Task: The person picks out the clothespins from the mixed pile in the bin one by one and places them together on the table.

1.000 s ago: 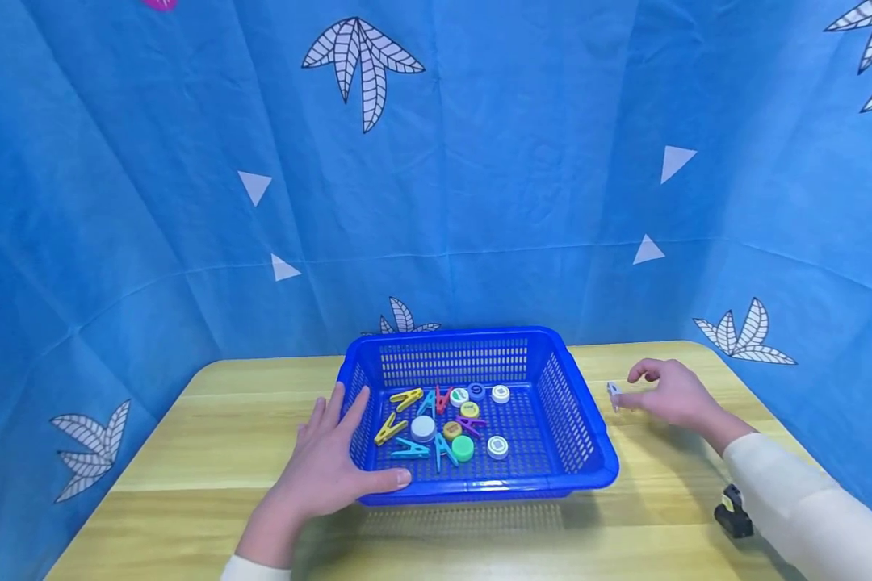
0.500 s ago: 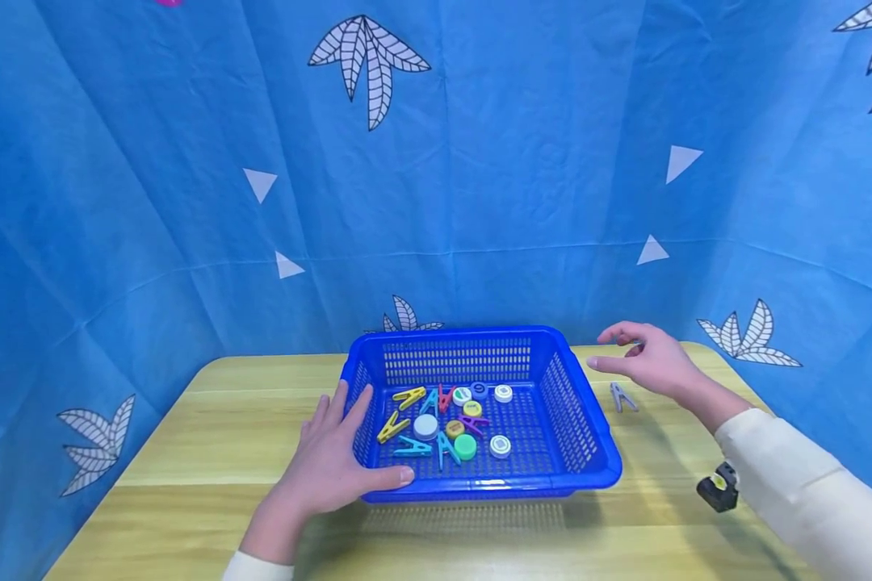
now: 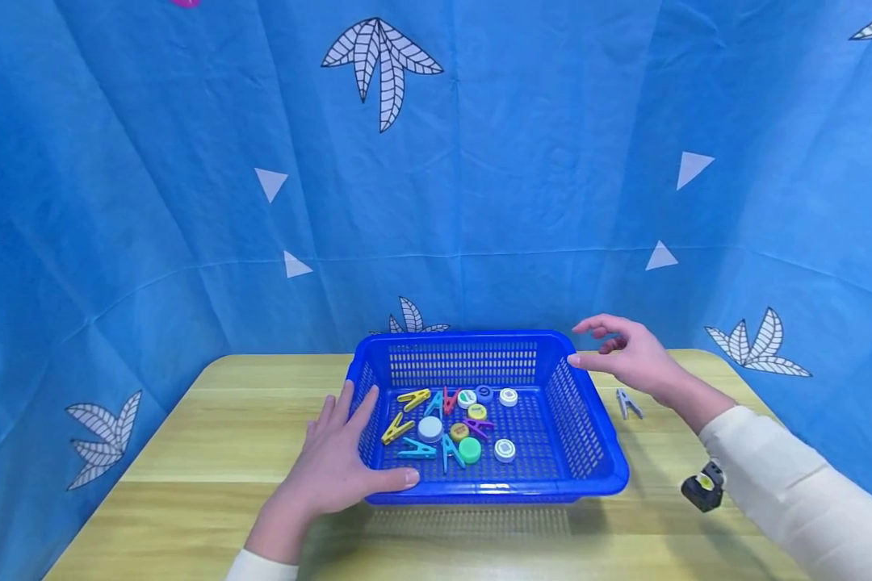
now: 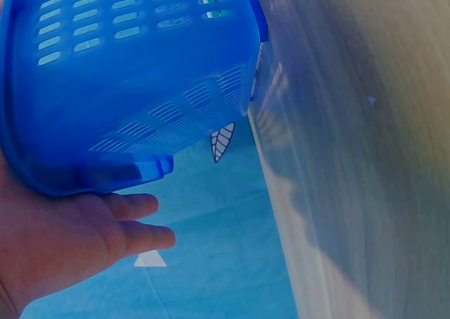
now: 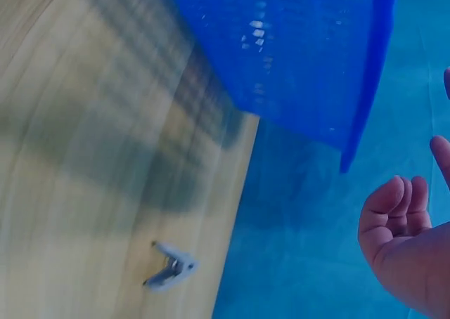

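My left hand (image 3: pixel 334 464) lies at the left front corner of a blue plastic basket (image 3: pixel 494 487), fingers spread and thumb along the front rim. Inside are several clothespins, among them a yellow clothespin (image 3: pixel 414 399) and a purple clothespin (image 3: pixel 479 426), and several bottle caps, such as a green cap (image 3: pixel 469 449) and a large white cap (image 3: pixel 430 428). Nothing is in my right hand (image 3: pixel 643 359), raised by the basket's back right corner with loosely bent fingers. A grey clothespin (image 3: pixel 629 403) rests on the table right of the basket; the right wrist view shows it too.
The wooden table (image 3: pixel 211 452) extends on both sides of the basket. Behind it hangs a blue cloth (image 3: pixel 480 177) with leaf and triangle prints. A small black device (image 3: pixel 703 487) is at the right forearm.
My right hand has let go of the grey clothespin on the table, then moved up and left toward the basket. The left hand keeps its place on the basket; the view shifts slightly.
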`<state>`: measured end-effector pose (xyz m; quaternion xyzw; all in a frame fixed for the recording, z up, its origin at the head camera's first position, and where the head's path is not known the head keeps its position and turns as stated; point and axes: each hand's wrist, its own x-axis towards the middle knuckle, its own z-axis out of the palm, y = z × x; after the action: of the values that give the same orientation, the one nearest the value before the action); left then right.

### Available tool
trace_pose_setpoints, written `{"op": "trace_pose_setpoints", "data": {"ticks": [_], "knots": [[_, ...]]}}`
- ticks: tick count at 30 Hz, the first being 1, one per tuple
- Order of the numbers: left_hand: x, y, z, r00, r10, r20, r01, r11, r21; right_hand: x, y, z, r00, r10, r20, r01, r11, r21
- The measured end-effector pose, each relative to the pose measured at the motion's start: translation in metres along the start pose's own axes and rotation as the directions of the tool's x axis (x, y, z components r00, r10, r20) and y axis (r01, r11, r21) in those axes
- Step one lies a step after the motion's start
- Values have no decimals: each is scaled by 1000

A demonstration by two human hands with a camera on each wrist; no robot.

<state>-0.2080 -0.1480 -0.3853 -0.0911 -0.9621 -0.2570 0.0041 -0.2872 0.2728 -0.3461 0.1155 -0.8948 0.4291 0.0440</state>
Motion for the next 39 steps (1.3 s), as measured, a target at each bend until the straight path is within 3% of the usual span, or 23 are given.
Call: {"op": "trace_pose_setpoints", "data": {"ticks": [11,23,39], "knots": [[-1,1,0,1000,-6,0,6,1000,-9,12,-28,12,998,-47,37,44,996,71],[-2,0,3,1000,-8,10,8,1000,-19,27,-40,32,987,-124,101,107,982,155],[-1,1,-1,1000,1,-1,-1,1000,-12,47,-59,33,973,-182,145,152,969,193]]}}
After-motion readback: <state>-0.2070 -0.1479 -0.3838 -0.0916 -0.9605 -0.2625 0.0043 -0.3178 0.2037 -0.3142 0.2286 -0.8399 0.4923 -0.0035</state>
